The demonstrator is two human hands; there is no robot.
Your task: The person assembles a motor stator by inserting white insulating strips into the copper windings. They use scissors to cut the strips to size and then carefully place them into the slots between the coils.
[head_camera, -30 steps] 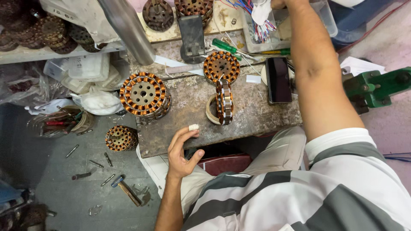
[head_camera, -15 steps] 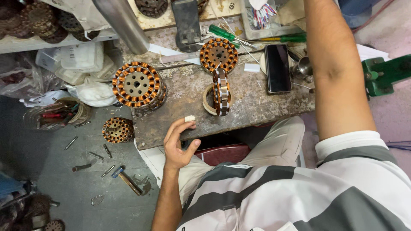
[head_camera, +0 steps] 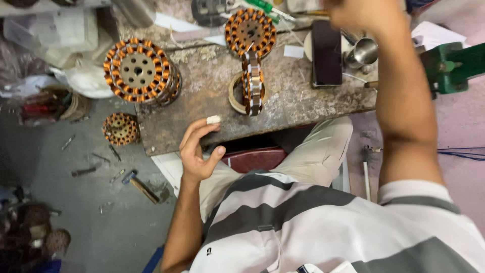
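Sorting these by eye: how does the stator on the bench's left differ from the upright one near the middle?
The left stator lies flat, its round face with centre holes turned up; the middle stator stands on edge in a ring, showing only its side. The left one sits near the bench corner, while the middle one leans by another flat stator. Both carry copper-orange windings.

A motor-repair workshop — copper-wound stators [head_camera: 139, 71], screwdrivers [head_camera: 265, 7] and a green vise [head_camera: 449, 65] on a scarred bench [head_camera: 212, 91].

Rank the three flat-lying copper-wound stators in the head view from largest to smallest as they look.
1. Stator on the bench's left corner.
2. Stator at the bench's far edge, somewhat smaller.
3. Stator on the floor; it lies farther from the camera, so its true size is unsure.
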